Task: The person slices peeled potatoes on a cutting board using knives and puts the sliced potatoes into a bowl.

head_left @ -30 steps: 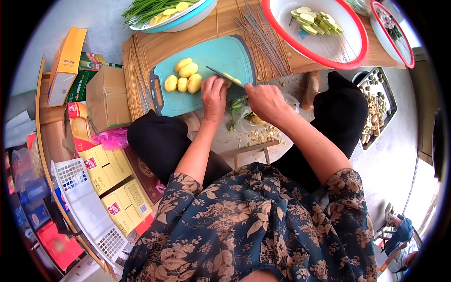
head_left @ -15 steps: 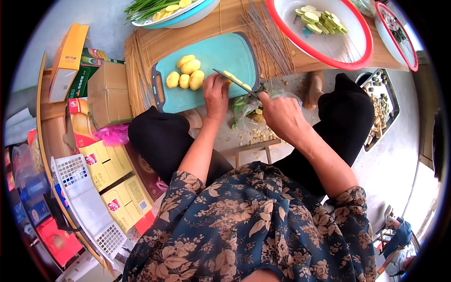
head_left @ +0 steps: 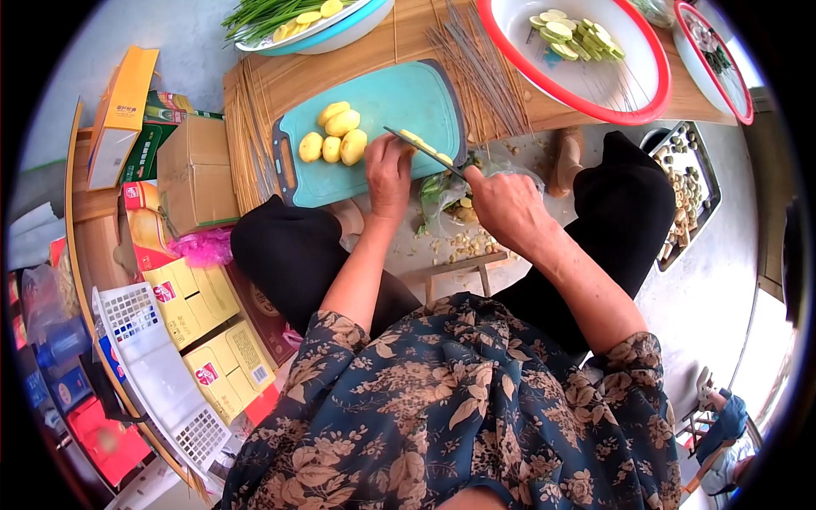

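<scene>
My right hand (head_left: pixel 508 209) is closed round the handle of a knife (head_left: pixel 425 150), whose blade points up and left over the lower right of a teal cutting board (head_left: pixel 382 95). Yellow slices (head_left: pixel 414 138) show just beyond the blade. My left hand (head_left: pixel 388 176) is at the board's near edge with fingers bent down beside the blade tip; they press on something mostly hidden, which I cannot make out. Left of that hand, several whole peeled potatoes (head_left: pixel 342 123) sit together on the board.
Skewers (head_left: pixel 486 72) flank the board. A red-rimmed bowl (head_left: pixel 586 106) holds green slices; a blue-rimmed bowl (head_left: pixel 344 32) is at the top. Below are a plastic bag (head_left: pixel 438 197) and a small stool (head_left: pixel 459 266). A tray (head_left: pixel 712 174) is right, cartons (head_left: pixel 200 170) left. Another person (head_left: pixel 722 425) sits lower right.
The view has shifted very slightly. Both hands and the knife keep almost the same place over the board.
</scene>
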